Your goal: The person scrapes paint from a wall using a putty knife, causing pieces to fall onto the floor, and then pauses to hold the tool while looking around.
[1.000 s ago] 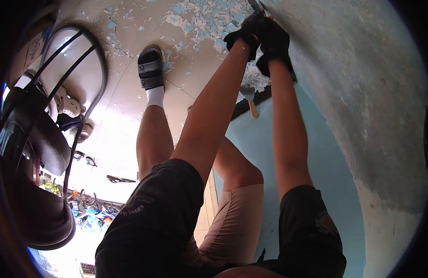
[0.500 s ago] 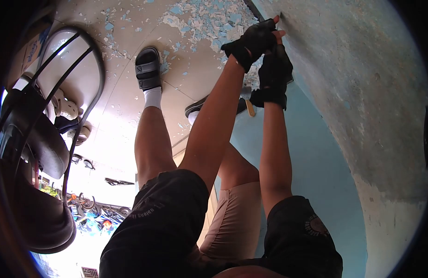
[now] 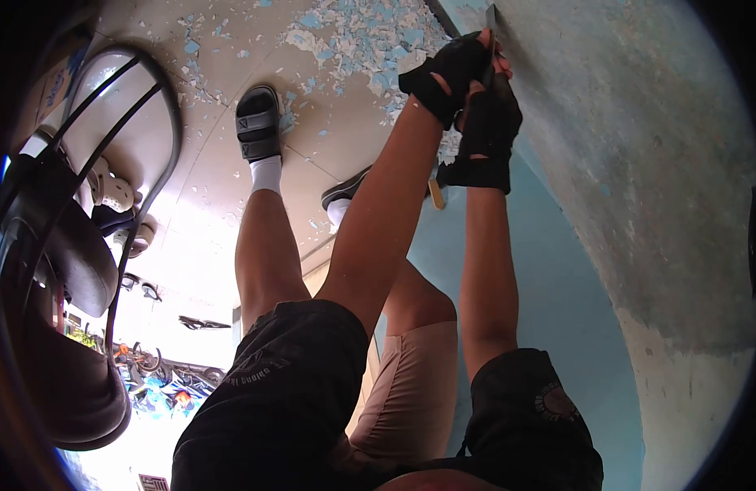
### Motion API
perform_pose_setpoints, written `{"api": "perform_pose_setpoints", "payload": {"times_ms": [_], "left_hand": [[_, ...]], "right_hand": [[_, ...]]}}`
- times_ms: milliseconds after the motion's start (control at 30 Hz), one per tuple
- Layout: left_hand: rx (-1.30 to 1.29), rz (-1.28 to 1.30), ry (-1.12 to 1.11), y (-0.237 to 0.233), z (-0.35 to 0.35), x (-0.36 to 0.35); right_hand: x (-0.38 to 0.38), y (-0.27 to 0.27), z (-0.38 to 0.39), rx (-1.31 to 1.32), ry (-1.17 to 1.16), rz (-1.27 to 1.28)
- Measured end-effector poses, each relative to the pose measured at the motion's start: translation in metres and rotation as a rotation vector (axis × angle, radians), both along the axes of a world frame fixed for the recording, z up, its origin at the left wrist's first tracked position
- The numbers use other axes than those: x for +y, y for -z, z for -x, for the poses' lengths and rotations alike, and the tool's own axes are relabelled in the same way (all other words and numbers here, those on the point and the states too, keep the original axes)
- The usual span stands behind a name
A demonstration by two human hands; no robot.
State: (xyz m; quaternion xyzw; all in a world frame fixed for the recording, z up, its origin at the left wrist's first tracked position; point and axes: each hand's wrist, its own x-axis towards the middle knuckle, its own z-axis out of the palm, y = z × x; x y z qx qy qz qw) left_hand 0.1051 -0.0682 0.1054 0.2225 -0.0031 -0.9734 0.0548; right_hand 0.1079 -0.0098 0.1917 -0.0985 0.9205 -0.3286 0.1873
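A scraper (image 3: 491, 16) shows its thin metal blade against the wall (image 3: 631, 164), at the top of the view. My left hand (image 3: 453, 69), in a black fingerless glove, is closed around it near the blade. My right hand (image 3: 492, 119), gloved the same way, is closed just behind, pressed against the left. The scraper's handle is hidden by both hands. The wall is patchy grey where bare, with light blue paint (image 3: 550, 286) on its lower part. Blue and white paint flakes (image 3: 378, 41) litter the tiled floor (image 3: 198, 155) beside the hands.
A tool's yellowish handle (image 3: 436, 193) shows below my right wrist, near my sandalled foot (image 3: 345, 188). My other sandal (image 3: 257, 123) stands among flakes. At left are a black-framed chair (image 3: 75, 270), pale clogs (image 3: 112, 188) and a cardboard box (image 3: 54, 90). Bicycles (image 3: 148, 360) stand farther off.
Both hands have shifted slightly, and the scraper blade now shows beyond the fingers against the wall. The right hand has moved up closer behind the left.
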Motion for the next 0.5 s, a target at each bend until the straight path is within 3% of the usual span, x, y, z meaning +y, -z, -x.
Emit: {"api": "perform_pose_setpoints", "payload": {"times_ms": [67, 200, 267, 300, 467, 500], "left_hand": [[-0.077, 0.006, -0.002, 0.002, 0.002, 0.008], [-0.071, -0.041, 0.029, 0.003, 0.001, 0.005], [-0.019, -0.043, 0.032, -0.009, 0.001, 0.006], [-0.061, 0.01, 0.077, -0.015, 0.008, 0.005], [-0.192, 0.01, 0.072, 0.007, 0.017, -0.013], [-0.199, -0.019, 0.087, 0.012, 0.015, -0.017]], "right_hand": [[0.009, -0.002, 0.003, -0.141, 0.118, 0.046], [0.012, 0.0, -0.002, -0.151, 0.097, 0.012], [0.014, 0.002, -0.01, 0.273, -0.093, -0.126], [0.007, 0.005, -0.006, 0.28, -0.092, -0.113], [-0.005, 0.01, 0.006, -0.008, -0.035, 0.021], [-0.015, 0.013, -0.007, -0.087, 0.135, 0.208]]}}
